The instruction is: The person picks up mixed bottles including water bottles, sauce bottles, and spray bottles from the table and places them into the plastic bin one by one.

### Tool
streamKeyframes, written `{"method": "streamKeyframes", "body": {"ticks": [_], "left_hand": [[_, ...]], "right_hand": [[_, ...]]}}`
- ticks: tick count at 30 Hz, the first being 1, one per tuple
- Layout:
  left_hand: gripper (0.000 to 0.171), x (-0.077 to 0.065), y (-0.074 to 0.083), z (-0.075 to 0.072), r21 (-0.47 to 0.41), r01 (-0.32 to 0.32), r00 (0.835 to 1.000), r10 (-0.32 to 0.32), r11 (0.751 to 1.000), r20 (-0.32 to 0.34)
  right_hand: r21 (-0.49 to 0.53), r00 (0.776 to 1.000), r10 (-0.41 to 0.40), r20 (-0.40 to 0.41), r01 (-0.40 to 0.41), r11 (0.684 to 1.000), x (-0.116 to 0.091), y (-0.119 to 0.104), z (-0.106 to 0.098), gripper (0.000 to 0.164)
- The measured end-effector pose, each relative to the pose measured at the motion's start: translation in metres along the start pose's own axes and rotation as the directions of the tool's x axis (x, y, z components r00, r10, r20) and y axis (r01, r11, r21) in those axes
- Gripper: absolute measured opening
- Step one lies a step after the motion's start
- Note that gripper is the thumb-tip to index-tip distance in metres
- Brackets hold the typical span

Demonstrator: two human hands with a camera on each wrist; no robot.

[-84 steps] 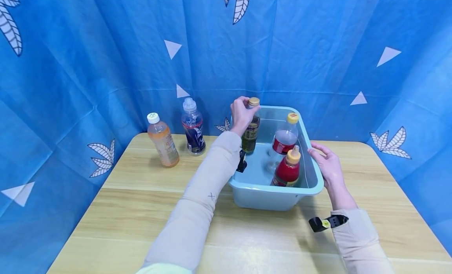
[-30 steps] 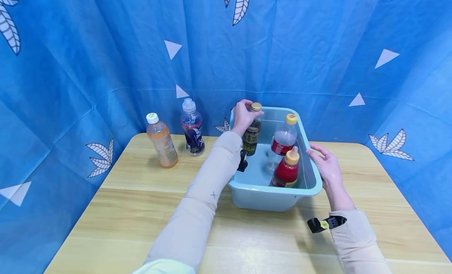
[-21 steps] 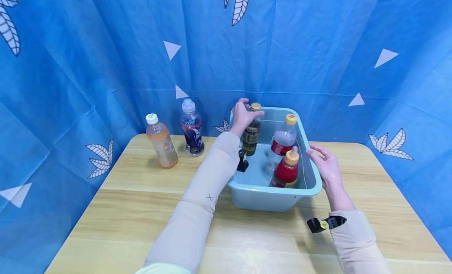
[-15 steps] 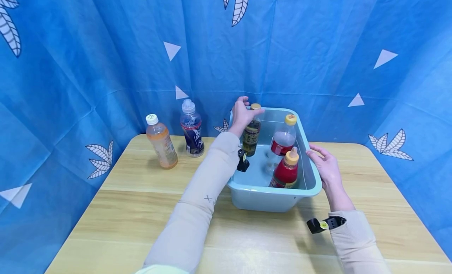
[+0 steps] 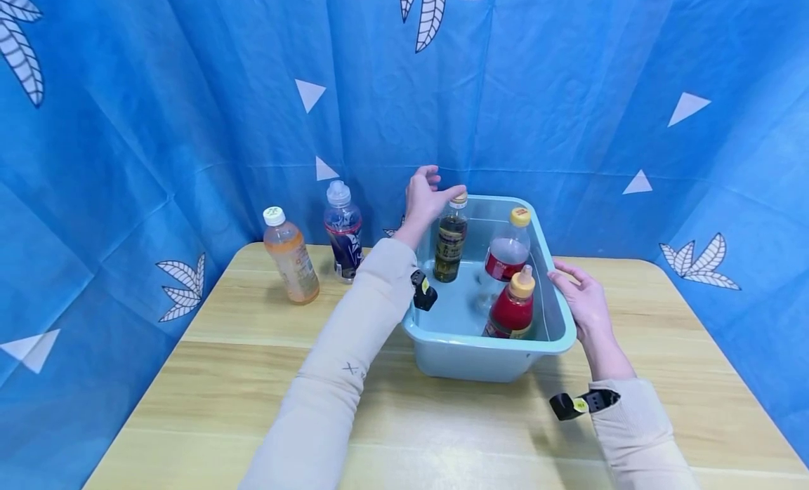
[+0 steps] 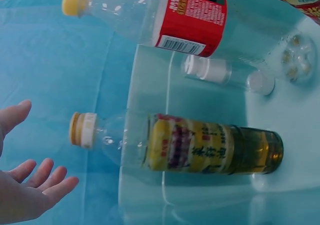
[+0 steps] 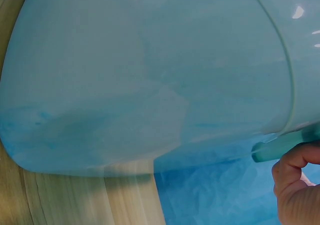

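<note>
A light blue plastic basin stands on the table. An oil bottle with a yellow cap stands upright at its back left; the left wrist view shows this oil bottle with a yellow label. My left hand is spread beside the bottle's cap; in the left wrist view, fingers and thumb of the left hand are apart from it. My right hand grips the basin's right rim, and in the right wrist view the right hand has curled fingers at that rim.
Inside the basin are a red-labelled clear bottle, a red sauce bottle and a small clear bottle. An orange drink bottle and a dark-labelled bottle stand left on the table. A blue curtain hangs behind.
The left hand, earlier pinching the oil bottle near its cap, has let go, spread its fingers and moved slightly left and up. The bottle stays in the basin; the right hand has kept its place.
</note>
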State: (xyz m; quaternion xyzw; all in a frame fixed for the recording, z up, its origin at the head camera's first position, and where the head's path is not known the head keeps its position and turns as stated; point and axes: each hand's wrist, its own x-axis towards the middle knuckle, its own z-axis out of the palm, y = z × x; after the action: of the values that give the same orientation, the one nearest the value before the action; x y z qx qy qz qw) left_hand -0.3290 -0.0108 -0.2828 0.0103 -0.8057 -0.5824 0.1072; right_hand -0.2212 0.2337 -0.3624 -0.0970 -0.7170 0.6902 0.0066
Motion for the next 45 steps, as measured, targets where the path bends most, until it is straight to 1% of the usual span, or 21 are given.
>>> {"method": "streamKeyframes", "body": {"ticks": [5,9,15,19,26,32,37,41,45], "left_hand": [[0.055,-0.005,0.005,-0.010,-0.017,-0.045,0.999,0.044,0.999,-0.017],[0.052,-0.008,0.007,-0.018,-0.024,-0.062,0.998,0.062,0.998,-0.018],[0.047,-0.014,0.012,-0.029,-0.046,-0.086,0.996,0.086,0.995,-0.011],[0.042,-0.018,0.011,-0.039,-0.067,-0.110,0.994,0.109,0.992,-0.013],[0.036,-0.025,0.003,-0.057,-0.067,-0.172,0.984,0.169,0.983,-0.050],[0.033,-0.031,-0.005,-0.071,-0.072,-0.178,0.982,0.173,0.981,-0.073],[0.031,-0.035,-0.013,-0.081,-0.097,-0.186,0.979,0.177,0.978,-0.096],[0.030,-0.038,-0.019,-0.087,-0.108,-0.202,0.973,0.187,0.973,-0.137],[0.028,-0.039,-0.028,-0.093,-0.098,-0.214,0.961,0.191,0.972,-0.202]], "right_hand": [[-0.016,1.000,0.001,-0.004,-0.001,1.000,0.001,0.000,0.000,0.046],[-0.041,1.000,-0.002,-0.006,0.002,0.999,0.000,0.000,0.001,0.048],[-0.024,1.000,-0.003,-0.008,0.003,1.000,0.001,-0.001,0.001,0.046],[-0.025,1.000,-0.002,-0.013,0.002,1.000,0.001,-0.001,0.001,0.044],[-0.042,1.000,0.000,-0.001,0.000,0.999,0.000,0.000,0.002,0.047],[-0.027,1.000,0.004,0.005,-0.004,1.000,0.000,0.001,0.002,0.048],[-0.024,1.000,-0.002,0.002,0.002,1.000,0.000,0.002,0.002,0.047],[-0.028,1.000,-0.005,-0.001,0.004,1.000,0.000,0.002,0.002,0.048],[-0.031,1.000,0.000,-0.002,0.000,1.000,-0.001,0.002,0.001,0.050]]}}
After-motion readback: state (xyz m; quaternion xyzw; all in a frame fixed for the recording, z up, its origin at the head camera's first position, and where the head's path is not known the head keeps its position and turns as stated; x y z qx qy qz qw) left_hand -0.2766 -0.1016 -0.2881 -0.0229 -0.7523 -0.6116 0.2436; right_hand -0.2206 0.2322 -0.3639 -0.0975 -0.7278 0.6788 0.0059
